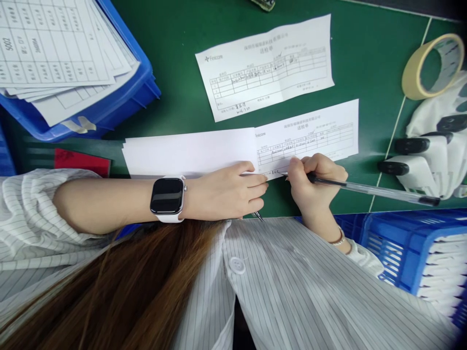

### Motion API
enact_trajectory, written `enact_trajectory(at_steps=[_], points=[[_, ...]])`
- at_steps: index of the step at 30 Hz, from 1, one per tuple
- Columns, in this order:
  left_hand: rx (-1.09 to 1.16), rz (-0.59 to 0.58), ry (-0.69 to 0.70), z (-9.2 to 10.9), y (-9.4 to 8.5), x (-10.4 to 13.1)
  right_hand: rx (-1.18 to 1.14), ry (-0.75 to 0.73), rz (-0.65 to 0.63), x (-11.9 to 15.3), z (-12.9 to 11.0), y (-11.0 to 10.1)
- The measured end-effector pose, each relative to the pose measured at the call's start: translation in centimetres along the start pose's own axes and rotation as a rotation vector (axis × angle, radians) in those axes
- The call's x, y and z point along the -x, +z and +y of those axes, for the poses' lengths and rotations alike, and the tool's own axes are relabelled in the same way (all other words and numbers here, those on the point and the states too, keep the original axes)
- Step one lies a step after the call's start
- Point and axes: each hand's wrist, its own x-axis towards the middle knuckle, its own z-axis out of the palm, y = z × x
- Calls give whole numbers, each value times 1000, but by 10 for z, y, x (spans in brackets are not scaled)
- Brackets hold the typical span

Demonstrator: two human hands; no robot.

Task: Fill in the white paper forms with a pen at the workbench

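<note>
My right hand (315, 182) is closed round a clear pen with a black cap end (372, 188), its tip on the lower edge of a printed form (310, 131). Handwriting fills part of that form's table. My left hand (233, 192), with a watch on the wrist, rests over the form's lower left corner and the blank white sheets (189, 150) beside it, its fingers together and slightly bent. The tip of another pen (258, 216) sticks out below the left fingers. Farther up lies a second filled-in form (270, 68), flat on the green table.
A blue bin (134, 92) with printed sheets (47, 43) stands upper left, near a red piece (82, 162). On the right are a tape roll (408, 73), white objects with black ends (418, 177) and a blue basket (394, 248) below the table edge.
</note>
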Motion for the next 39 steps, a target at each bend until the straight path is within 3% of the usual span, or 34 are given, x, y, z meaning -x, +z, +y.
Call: enact_trajectory(at_steps=[4,11,18,21,29,33,36,39], points=[[-14,-22,3,0,-1,0,-12,-19,14,0,0,0],[22,44,-11,0,1,0,-34,-10,-3,1,2,-1],[17,37,-8,0,1,0,-329,43,132,-5,5,0],[13,45,0,0,1,1,-421,59,117,-7,3,0],[9,73,6,0,0,3,-295,-44,2,11,-8,-7],[8,93,6,1,1,4,-213,97,175,8,8,-22],[25,136,10,1,2,5,12,103,291,-1,24,-38],[54,169,16,0,4,5,198,87,273,-6,36,-49]])
